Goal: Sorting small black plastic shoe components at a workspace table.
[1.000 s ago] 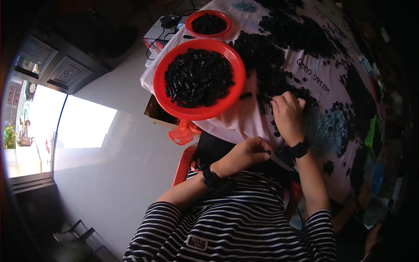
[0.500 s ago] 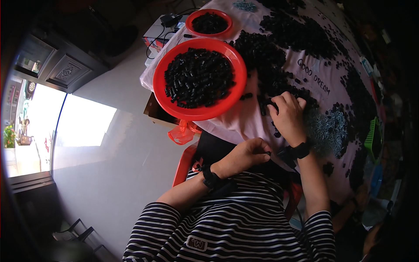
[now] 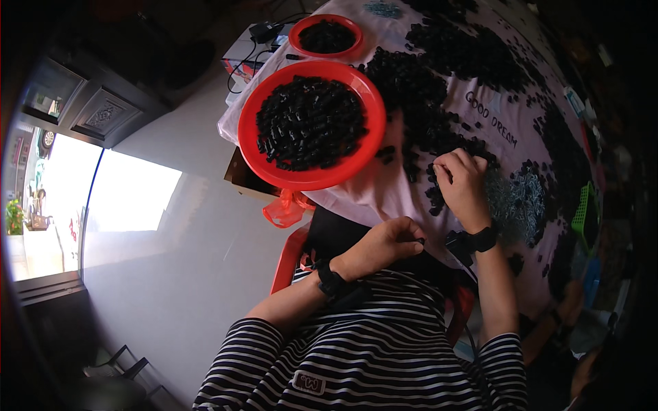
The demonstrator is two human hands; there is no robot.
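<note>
My left hand [image 3: 384, 248] is over my lap, thumb and fingertips pinched on a small black plastic piece [image 3: 420, 241] that mostly hides behind them. On the pink cloth my right hand [image 3: 463, 185] is closed, fingers bent at the edge of a pile of black plastic pieces [image 3: 442, 129]; whatever they pinch is hidden. Right beside that hand spreads a heap of small silvery metal parts [image 3: 528, 200], like screws or pins. To the left, a big red bowl [image 3: 375, 133] holds many black pieces joined in short cylinders.
A smaller red bowl [image 3: 293, 35] with black pieces stands farther back, near a box with cables [image 3: 264, 32]. More black pieces [image 3: 473, 55] cover the far table. A green basket [image 3: 582, 214] sits at the right edge. An orange plastic bag [image 3: 284, 209] hangs below the big bowl.
My right hand has shifted slightly right and toward me, its fingers drawn closer together. My left hand stays in place with the black piece.
</note>
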